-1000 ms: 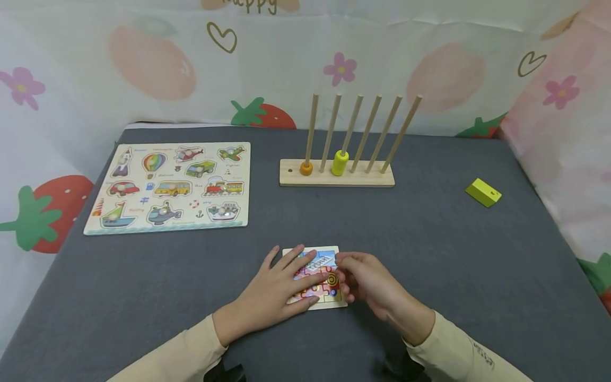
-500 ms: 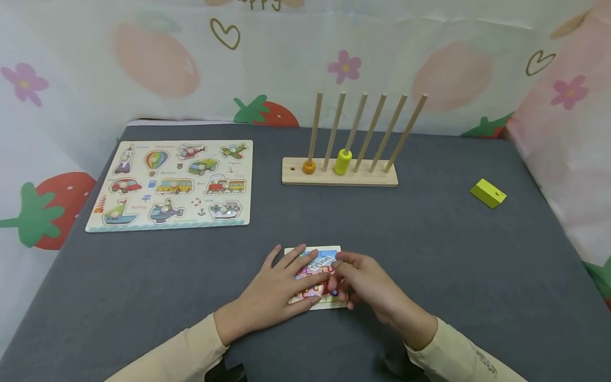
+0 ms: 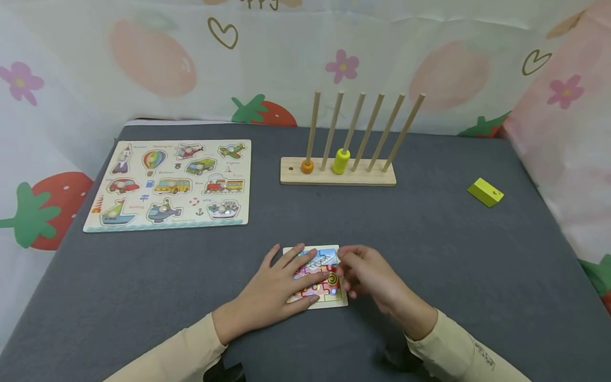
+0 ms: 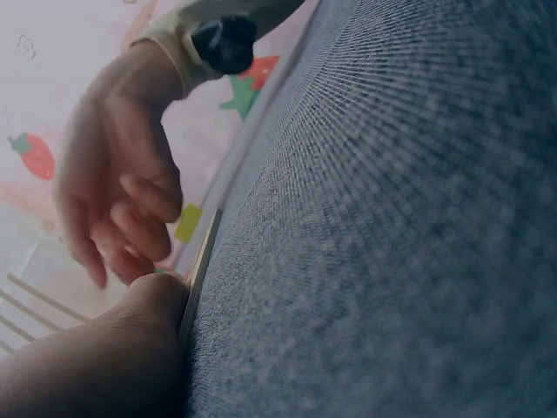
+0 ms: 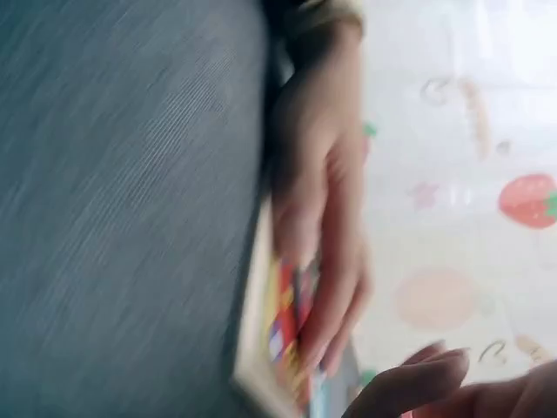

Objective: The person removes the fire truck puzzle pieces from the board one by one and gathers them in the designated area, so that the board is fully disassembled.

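Resting left hand with released, spread fingers on jigsaw puzzle, lower centre, likely steadied it; held right hand alongside, could not tell whether grasping.

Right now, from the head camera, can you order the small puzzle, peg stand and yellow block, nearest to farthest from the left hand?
1. Small puzzle: partly under the left hand.
2. Peg stand: farther back, somewhat right.
3. Yellow block: far off to the right.
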Demonstrator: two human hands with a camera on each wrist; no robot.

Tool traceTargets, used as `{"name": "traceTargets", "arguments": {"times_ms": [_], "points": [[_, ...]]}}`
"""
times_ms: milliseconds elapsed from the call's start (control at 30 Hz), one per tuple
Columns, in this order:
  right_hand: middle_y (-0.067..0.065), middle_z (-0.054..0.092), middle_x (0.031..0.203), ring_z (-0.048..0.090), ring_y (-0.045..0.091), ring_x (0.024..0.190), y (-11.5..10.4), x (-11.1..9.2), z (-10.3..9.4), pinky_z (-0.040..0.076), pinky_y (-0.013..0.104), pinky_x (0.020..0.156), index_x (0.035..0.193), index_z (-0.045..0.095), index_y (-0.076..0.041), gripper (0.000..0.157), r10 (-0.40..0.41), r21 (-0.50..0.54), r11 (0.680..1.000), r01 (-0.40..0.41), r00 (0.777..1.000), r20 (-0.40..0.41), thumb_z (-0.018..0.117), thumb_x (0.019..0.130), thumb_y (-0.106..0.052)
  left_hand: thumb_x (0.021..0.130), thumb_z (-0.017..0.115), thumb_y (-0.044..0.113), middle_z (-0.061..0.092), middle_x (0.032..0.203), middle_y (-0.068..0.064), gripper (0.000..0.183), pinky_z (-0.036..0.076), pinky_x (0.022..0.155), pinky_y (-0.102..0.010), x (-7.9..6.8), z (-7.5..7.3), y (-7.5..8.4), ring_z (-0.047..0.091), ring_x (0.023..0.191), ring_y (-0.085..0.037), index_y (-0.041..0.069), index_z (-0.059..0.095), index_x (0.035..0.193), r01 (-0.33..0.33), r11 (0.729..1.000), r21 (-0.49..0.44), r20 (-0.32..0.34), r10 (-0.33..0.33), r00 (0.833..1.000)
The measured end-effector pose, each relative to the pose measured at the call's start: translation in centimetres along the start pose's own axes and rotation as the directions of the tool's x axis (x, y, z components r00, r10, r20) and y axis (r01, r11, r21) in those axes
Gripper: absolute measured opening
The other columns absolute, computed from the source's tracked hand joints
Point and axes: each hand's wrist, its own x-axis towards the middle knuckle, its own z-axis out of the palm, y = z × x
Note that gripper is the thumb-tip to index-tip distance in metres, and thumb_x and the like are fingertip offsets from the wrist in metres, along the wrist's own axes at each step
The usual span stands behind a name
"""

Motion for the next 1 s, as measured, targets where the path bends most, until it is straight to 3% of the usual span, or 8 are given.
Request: {"name": "traceTargets", "arguments": {"times_ms": [67, 133, 233, 333, 433, 567, 767, 1000], "points": [[0.008, 0.057, 0.080, 0.050, 0.015, 0.057, 0.3, 0.5, -0.3, 0.044, 0.028, 0.049, 0.127, 0.047, 0.000, 0.035, -0.051, -0.110, 0.993, 0.047, 0.998, -0.033, 0.051, 0.097, -0.018, 0.097, 0.044, 0.055, 0.032, 0.155, 0.001, 0.047, 0.015, 0.111, -0.060, 0.0, 0.0, 0.0, 0.018, 0.146, -0.021, 0.042, 0.044, 0.142, 0.000, 1.000, 0.004, -0.001, 0.000, 1.000], [0.008, 0.057, 0.084, 0.052, 0.016, 0.061, 0.6, 1.1, -0.5, 0.045, 0.029, 0.052, 0.125, 0.051, -0.003, 0.034, -0.127, -0.260, 0.959, 0.111, 0.991, -0.046, 0.057, 0.095, -0.018, 0.096, 0.044, 0.055, 0.032, 0.155, 0.001, 0.047, 0.016, 0.111, -0.060, 0.0, 0.0, -0.1, 0.019, 0.146, -0.021, 0.041, 0.044, 0.142, -0.005, 1.000, 0.010, 0.001, 0.005, 1.000], [0.007, 0.057, 0.090, 0.053, 0.017, 0.068, 1.0, 1.8, -0.9, 0.045, 0.030, 0.057, 0.121, 0.059, -0.009, 0.032, -0.267, -0.506, 0.833, 0.224, 0.964, -0.013, 0.065, 0.091, -0.019, 0.097, 0.044, 0.055, 0.031, 0.155, 0.002, 0.048, 0.017, 0.110, -0.060, -0.1, 0.0, -0.1, 0.019, 0.146, -0.021, 0.041, 0.044, 0.142, -0.014, 1.000, 0.025, 0.005, 0.014, 1.000], [0.007, 0.056, 0.094, 0.051, 0.015, 0.071, 1.1, 2.3, -0.9, 0.043, 0.029, 0.059, 0.114, 0.064, -0.010, 0.029, -0.360, -0.643, 0.703, 0.304, 0.932, 0.046, 0.071, 0.087, -0.018, 0.097, 0.043, 0.055, 0.030, 0.156, 0.002, 0.048, 0.018, 0.110, -0.060, -0.1, 0.2, -0.2, 0.018, 0.146, -0.020, 0.041, 0.043, 0.142, -0.019, 0.999, 0.037, 0.006, 0.018, 1.000], [0.008, 0.055, 0.093, 0.049, 0.014, 0.070, 1.0, 2.5, -0.8, 0.042, 0.029, 0.060, 0.109, 0.065, -0.010, 0.026, -0.395, -0.681, 0.650, 0.338, 0.915, 0.077, 0.073, 0.085, -0.016, 0.097, 0.044, 0.055, 0.030, 0.156, 0.002, 0.048, 0.017, 0.110, -0.060, -0.1, 0.3, -0.3, 0.018, 0.146, -0.020, 0.041, 0.043, 0.142, -0.019, 0.999, 0.040, 0.001, 0.019, 1.000], [0.007, 0.055, 0.091, 0.048, 0.013, 0.070, 0.9, 2.7, -0.8, 0.042, 0.029, 0.060, 0.106, 0.065, -0.010, 0.025, -0.405, -0.697, 0.630, 0.343, 0.911, 0.082, 0.075, 0.083, -0.014, 0.096, 0.045, 0.054, 0.031, 0.155, 0.002, 0.047, 0.018, 0.110, -0.060, -0.1, 0.3, -0.3, 0.019, 0.146, -0.020, 0.041, 0.044, 0.142, -0.024, 0.999, 0.039, -0.011, 0.024, 1.000], [0.007, 0.054, 0.094, 0.049, 0.013, 0.072, 0.8, 2.9, -0.8, 0.042, 0.028, 0.061, 0.104, 0.062, -0.010, 0.023, -0.418, -0.690, 0.628, 0.359, 0.904, 0.090, 0.074, 0.084, -0.014, 0.096, 0.045, 0.054, 0.033, 0.154, 0.001, 0.046, 0.019, 0.109, -0.060, -0.1, 0.4, -0.4, 0.021, 0.145, -0.021, 0.041, 0.046, 0.141, -0.035, 0.999, 0.032, -0.032, 0.036, 0.999], [0.003, 0.058, 0.084, 0.052, 0.012, 0.070, 0.7, 3.1, -0.7, 0.043, 0.029, 0.062, 0.097, 0.060, -0.007, 0.009, -0.422, -0.614, 0.697, 0.371, 0.904, 0.066, 0.065, 0.091, -0.012, 0.096, 0.045, 0.054, 0.032, 0.154, 0.001, 0.046, 0.019, 0.109, -0.061, -0.1, 0.3, -0.5, 0.022, 0.145, -0.022, 0.041, 0.046, 0.140, -0.038, 0.999, 0.029, -0.037, 0.040, 0.999]]}}
